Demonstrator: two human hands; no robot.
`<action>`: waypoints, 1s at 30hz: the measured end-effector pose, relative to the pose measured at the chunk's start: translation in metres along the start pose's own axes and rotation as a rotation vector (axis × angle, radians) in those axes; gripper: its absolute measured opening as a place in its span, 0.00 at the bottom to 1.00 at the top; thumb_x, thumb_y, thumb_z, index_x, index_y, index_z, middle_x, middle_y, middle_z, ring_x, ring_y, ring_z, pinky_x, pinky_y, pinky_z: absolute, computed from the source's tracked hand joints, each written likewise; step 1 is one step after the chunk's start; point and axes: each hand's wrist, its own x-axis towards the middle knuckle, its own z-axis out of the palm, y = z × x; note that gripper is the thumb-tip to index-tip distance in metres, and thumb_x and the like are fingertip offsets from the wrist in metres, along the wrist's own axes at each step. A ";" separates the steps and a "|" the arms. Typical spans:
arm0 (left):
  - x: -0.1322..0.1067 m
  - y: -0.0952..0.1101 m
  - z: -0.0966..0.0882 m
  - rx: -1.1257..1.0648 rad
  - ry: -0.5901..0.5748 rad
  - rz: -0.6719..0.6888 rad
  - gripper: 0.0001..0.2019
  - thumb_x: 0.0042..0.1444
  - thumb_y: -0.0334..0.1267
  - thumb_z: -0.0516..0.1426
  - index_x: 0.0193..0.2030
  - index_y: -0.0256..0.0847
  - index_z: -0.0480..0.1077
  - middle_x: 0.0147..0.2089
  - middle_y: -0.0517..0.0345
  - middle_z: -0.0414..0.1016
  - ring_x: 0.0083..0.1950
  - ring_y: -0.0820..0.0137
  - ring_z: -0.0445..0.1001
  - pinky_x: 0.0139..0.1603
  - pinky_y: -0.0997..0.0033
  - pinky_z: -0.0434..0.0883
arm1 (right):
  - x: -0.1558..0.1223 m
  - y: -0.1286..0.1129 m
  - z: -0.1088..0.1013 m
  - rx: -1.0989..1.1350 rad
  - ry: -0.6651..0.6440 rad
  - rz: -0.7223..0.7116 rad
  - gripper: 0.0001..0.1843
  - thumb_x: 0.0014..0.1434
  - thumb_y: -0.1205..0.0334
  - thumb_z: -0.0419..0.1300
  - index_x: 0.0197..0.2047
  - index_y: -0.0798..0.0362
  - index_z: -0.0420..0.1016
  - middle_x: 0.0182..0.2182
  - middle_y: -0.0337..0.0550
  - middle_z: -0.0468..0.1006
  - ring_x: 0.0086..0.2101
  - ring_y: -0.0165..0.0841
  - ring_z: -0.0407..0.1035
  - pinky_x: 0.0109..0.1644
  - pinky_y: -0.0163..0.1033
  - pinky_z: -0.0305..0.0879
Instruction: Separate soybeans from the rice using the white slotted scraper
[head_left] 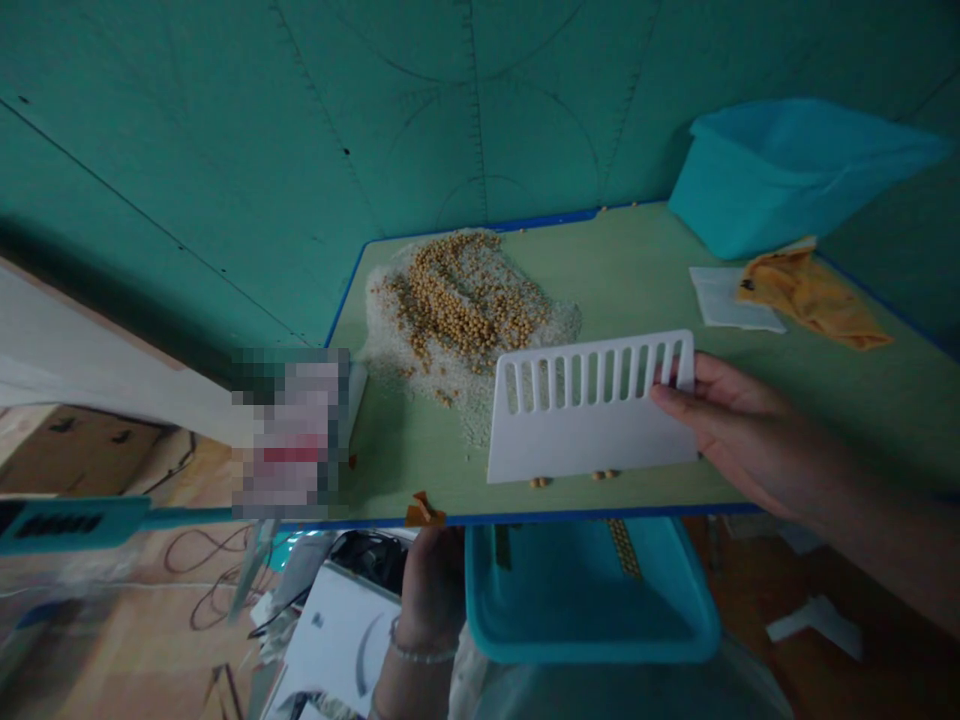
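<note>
My right hand is closed on the right end of a white slotted plastic scraper, thumb in front. The scraper stands tilted over the table, its row of slots upward. Beyond it lies a pile of yellow soybeans mixed with white rice-like grains. A few beans sit close to the scraper's lower edge. My left hand is below the table's front edge, beside a teal basin; its fingers are hidden, so its grip cannot be seen.
On the light green table stand a teal bin at back right, an orange cloth and a white pad. A green wall rises behind. Orange tape sticks to the front edge. Cables and boxes lie on the floor.
</note>
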 end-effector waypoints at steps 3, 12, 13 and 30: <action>0.000 0.000 0.000 -0.010 -0.027 -0.017 0.08 0.43 0.36 0.61 0.32 0.44 0.79 0.31 0.59 0.82 0.53 0.58 0.71 0.59 0.61 0.62 | -0.005 0.004 -0.004 0.005 -0.005 -0.006 0.07 0.50 0.56 0.62 0.33 0.47 0.72 0.28 0.33 0.76 0.31 0.33 0.68 0.39 0.40 0.64; 0.001 -0.001 0.000 -0.056 -0.087 -0.046 0.10 0.43 0.35 0.60 0.34 0.42 0.79 0.31 0.58 0.82 0.55 0.55 0.69 0.61 0.56 0.58 | -0.016 0.014 -0.010 -0.039 0.006 0.008 0.12 0.49 0.52 0.63 0.37 0.45 0.72 0.33 0.36 0.78 0.35 0.37 0.71 0.38 0.42 0.66; 0.001 -0.001 0.000 -0.059 -0.103 -0.047 0.10 0.44 0.34 0.59 0.34 0.42 0.79 0.31 0.57 0.82 0.55 0.55 0.69 0.61 0.56 0.58 | -0.017 0.015 -0.011 -0.042 0.006 0.010 0.13 0.48 0.51 0.63 0.37 0.45 0.72 0.34 0.36 0.78 0.35 0.37 0.71 0.38 0.41 0.66; 0.002 -0.001 0.006 -0.036 0.080 -0.030 0.08 0.40 0.33 0.58 0.27 0.43 0.79 0.34 0.59 0.82 0.53 0.57 0.72 0.59 0.62 0.62 | -0.032 0.025 -0.017 -0.040 0.009 -0.036 0.12 0.50 0.50 0.63 0.39 0.39 0.74 0.38 0.33 0.80 0.37 0.35 0.73 0.38 0.37 0.69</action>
